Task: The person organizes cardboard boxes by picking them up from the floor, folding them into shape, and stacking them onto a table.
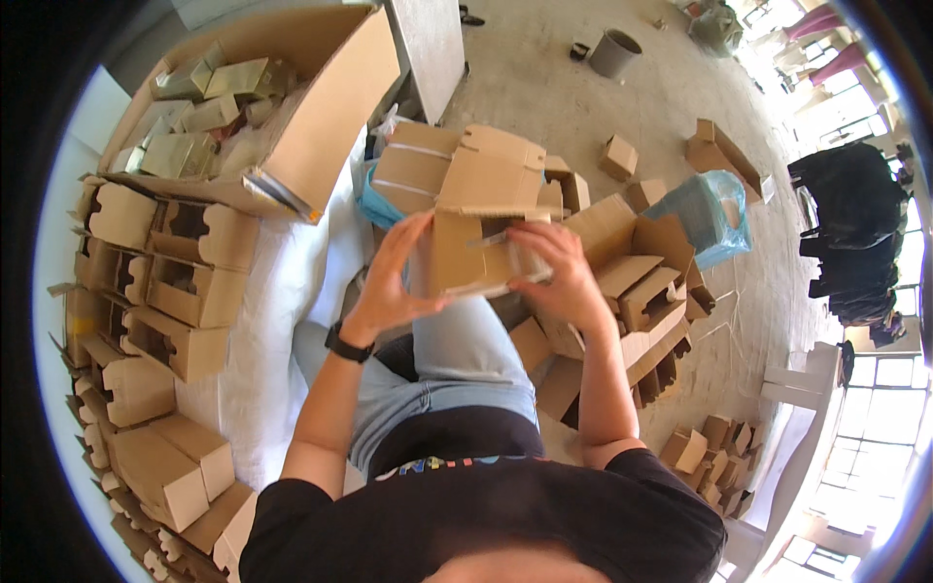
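Over my lap is a small brown cardboard box (pixel 463 260), its lid flap (pixel 494 167) raised on the far side and its opening facing up. My left hand (pixel 391 277) grips the box's left side, thumb along the near edge and fingers on the far left corner. On the right side, my right hand (pixel 559 267) has its thumb on the near right corner and its fingers bent over the rim. Near those fingertips lies a pale, thin strip (pixel 489 239) inside the box; I cannot make out what it is.
To my left stand rows of open cardboard boxes (pixel 175 340) and a large carton (pixel 335 112) holding shiny gold-coloured boxes. Loose boxes and a long open carton (pixel 641 340) lie on the floor at my right, near a blue plastic-wrapped bundle (pixel 705 219). A grey bucket (pixel 614 53) stands farther off.
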The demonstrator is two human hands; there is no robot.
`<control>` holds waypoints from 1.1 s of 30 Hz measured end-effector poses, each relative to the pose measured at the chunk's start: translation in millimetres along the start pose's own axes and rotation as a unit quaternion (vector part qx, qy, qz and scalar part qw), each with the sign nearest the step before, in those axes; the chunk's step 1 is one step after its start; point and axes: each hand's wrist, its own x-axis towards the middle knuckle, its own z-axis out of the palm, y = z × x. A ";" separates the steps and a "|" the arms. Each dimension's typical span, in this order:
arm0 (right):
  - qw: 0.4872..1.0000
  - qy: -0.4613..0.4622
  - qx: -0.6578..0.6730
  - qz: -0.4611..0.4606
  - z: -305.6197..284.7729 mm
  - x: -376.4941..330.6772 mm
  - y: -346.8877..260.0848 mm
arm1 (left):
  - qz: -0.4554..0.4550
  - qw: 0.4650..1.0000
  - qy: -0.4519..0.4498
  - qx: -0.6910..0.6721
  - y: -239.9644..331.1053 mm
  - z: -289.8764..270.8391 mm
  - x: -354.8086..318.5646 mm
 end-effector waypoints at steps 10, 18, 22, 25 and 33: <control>0.994 -0.051 0.073 0.066 34.4 2.0 13.3 | -0.209 0.974 0.025 -0.089 -31.3 20.7 -39.5; 0.992 0.099 -0.083 -0.009 43.6 16.1 -1.8 | -0.247 0.946 0.057 -0.204 -45.1 26.4 -36.3; 0.985 0.136 -0.106 0.021 50.3 16.8 -5.9 | -0.198 0.965 0.020 -0.172 -31.9 23.8 -35.0; 0.989 0.117 -0.090 0.027 55.4 10.4 -2.2 | -0.244 0.944 0.010 -0.221 -22.7 22.4 -35.1; 0.931 0.174 0.290 0.134 19.8 -15.0 10.7 | -0.210 0.946 0.037 -0.243 3.1 -7.5 -50.0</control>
